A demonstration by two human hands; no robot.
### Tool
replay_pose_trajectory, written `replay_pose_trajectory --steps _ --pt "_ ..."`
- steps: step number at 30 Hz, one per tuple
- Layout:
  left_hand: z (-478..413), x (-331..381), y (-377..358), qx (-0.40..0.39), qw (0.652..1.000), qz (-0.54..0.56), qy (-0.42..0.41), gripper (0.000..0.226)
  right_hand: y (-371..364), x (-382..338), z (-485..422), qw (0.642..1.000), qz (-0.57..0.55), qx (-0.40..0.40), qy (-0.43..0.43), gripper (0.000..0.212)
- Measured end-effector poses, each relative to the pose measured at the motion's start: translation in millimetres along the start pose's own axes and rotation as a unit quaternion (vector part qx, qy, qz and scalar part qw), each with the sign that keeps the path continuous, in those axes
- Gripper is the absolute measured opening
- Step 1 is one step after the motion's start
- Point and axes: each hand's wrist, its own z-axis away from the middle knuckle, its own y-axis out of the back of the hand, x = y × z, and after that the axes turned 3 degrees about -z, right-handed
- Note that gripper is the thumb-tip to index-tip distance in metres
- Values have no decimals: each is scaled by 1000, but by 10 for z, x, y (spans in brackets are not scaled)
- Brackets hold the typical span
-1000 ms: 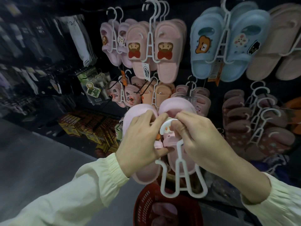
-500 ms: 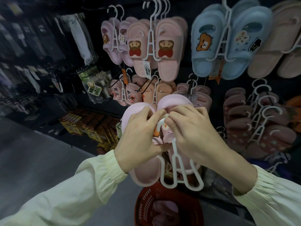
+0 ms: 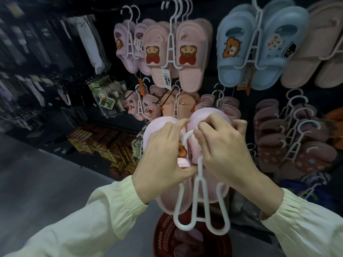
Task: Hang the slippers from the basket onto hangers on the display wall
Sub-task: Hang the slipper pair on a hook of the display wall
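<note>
Both hands are closed round a pair of pink slippers (image 3: 205,115), held soles-out in the air in front of the display wall (image 3: 204,8) and above the basket (image 3: 161,235). The left hand (image 3: 163,160) has its fingers curled over the toe of the left-side slipper, and its thumb reaches across to the stem of a white hanger (image 3: 200,168). The right hand (image 3: 222,156) curls its fingers over the toe of the other slipper, one fingertip resting on the hanger's hook. It is a tight grip on both sides, with no gap showing. The hanger's two loops hang free below the hands, in front of the slippers' heels.

The hands cover most of the slippers' uppers, so I can't tell whether the hanger's loops are through the straps. Only a bit of orange decoration peeks out between the hands. The red basket is cut off at the bottom edge, with something pink lying dimly inside.

The wall is dark and crowded. Bow-figure pink slippers (image 3: 161,56) hang up top and blue slippers (image 3: 237,52) hang toward the upper right. Brownish pairs on white hangers are at the right edge. To the left, blurred racks of what look like socks run back above a grey floor (image 3: 37,182). Pale sleeves (image 3: 111,210) cover both wrists.
</note>
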Motion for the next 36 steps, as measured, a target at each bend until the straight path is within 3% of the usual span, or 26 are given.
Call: replay_pose_trajectory --steps 10,20,25,32,36 --pt "74 -62 108 -17 997 -32 -62 94 1 136 -67 998 -49 15 -25 38" --pt "187 -43 41 -43 976 -91 -192 93 42 221 -221 996 -75 39 -31 36" --pt "208 -74 27 -49 971 -117 -202 91 57 252 -266 994 -89 49 -39 32" --pt "293 -87 -26 -76 946 -242 -205 118 115 315 -314 983 -164 38 -78 38" --pt "310 -78 -16 -55 951 -226 -206 112 147 329 -318 978 -187 38 -90 40"
